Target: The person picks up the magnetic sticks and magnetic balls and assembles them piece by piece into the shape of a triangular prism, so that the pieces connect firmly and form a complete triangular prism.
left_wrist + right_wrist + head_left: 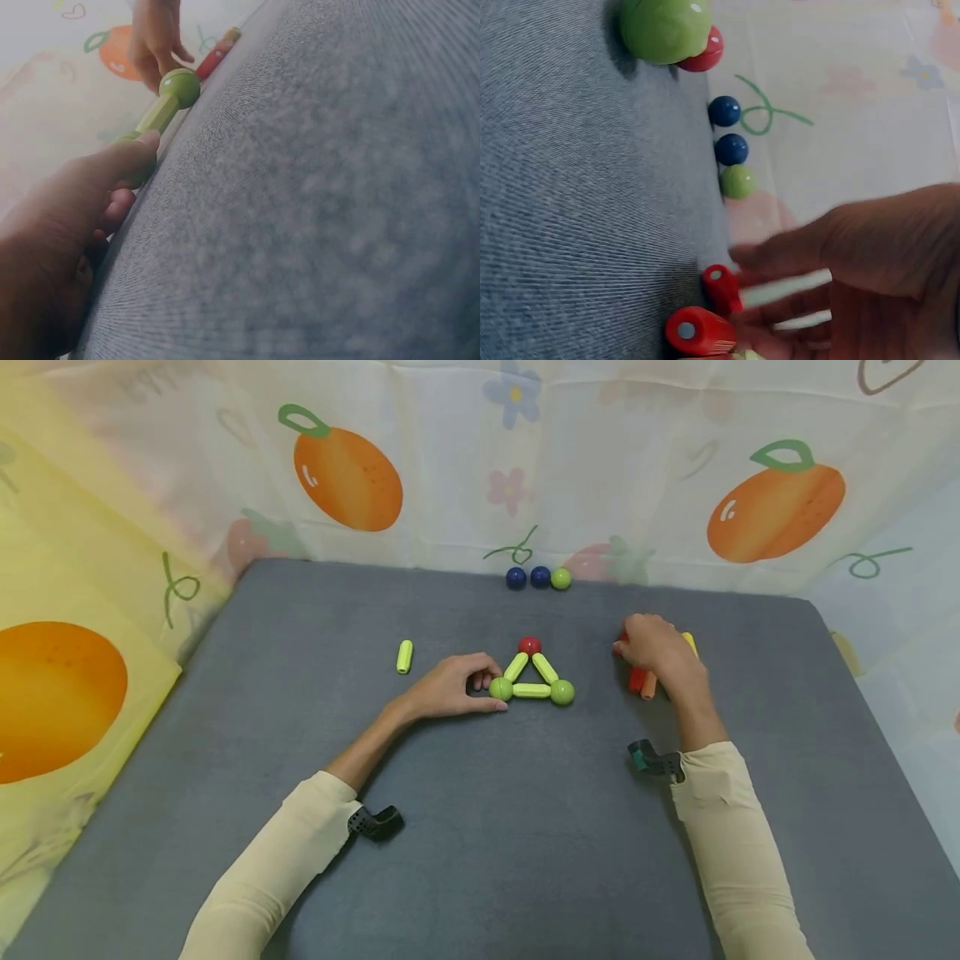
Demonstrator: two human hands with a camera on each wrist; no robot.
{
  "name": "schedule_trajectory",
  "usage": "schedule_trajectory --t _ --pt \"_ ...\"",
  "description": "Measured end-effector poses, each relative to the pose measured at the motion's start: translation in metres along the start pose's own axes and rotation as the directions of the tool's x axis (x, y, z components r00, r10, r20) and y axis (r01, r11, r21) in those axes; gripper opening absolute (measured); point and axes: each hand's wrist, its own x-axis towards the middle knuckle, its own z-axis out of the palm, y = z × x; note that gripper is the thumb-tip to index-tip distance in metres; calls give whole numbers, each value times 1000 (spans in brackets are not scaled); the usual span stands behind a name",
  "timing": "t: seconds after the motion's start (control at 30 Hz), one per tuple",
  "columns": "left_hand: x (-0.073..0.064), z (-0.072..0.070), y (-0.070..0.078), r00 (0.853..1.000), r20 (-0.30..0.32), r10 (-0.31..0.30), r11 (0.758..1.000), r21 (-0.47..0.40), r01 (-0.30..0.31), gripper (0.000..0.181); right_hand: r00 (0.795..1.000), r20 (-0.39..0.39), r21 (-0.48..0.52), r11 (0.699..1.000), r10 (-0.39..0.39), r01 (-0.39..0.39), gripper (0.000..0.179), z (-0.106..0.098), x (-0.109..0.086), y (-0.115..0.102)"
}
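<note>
A triangle of three light green rods, including the bottom rod [532, 691], has a red ball [530, 646] at its far corner. Green balls form its near corners, one on the left [501, 689] and one on the right [562, 692]. My left hand [455, 687] holds the left green ball, thumb at its near side and fingers curled beyond. My right hand [657, 647] reaches down over a group of rods, its fingers at a red rod [721, 289] in the right wrist view. A second red rod [699, 331] lies beside it.
Two blue balls, one left [516, 578] and one right [541, 577], sit at the table's back edge beside a green ball [561, 578]. A lone light green rod [405, 657] lies left of the triangle. Orange [648, 686] and yellow [690, 643] rods show around my right hand.
</note>
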Motion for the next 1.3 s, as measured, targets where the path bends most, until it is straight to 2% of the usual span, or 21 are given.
schedule_trajectory --t 0.1,0.23,0.4,0.6,0.8,0.93,1.17,1.3 --pt "0 -1 1 1000 -7 3 1000 6 -3 33 996 49 21 997 -72 71 28 3 3 0" --pt "0 -1 2 1000 -7 7 1000 14 -7 33 986 65 35 988 -151 149 31 3 5 0" --pt "1 -1 3 1000 -8 0 1000 11 0 33 986 30 21 986 -167 166 44 7 6 0" --pt "1 -1 2 1000 0 -12 1000 10 12 34 984 2 14 984 -180 180 35 12 8 -2" --pt "0 -1 1 1000 2 -17 1000 5 17 33 980 -29 69 978 -196 197 45 10 10 -9" --pt "1 -1 1 1000 -2 -15 1000 6 15 33 967 -70 139 957 -246 253 50 5 9 -19" --pt "0 -1 2 1000 -3 -15 1000 -2 15 32 942 -126 247 910 -310 333 36 1 -2 -43" --pt "1 -2 2 1000 -4 -16 1000 -2 16 32 915 -162 294 867 -370 403 34 5 -5 -57"
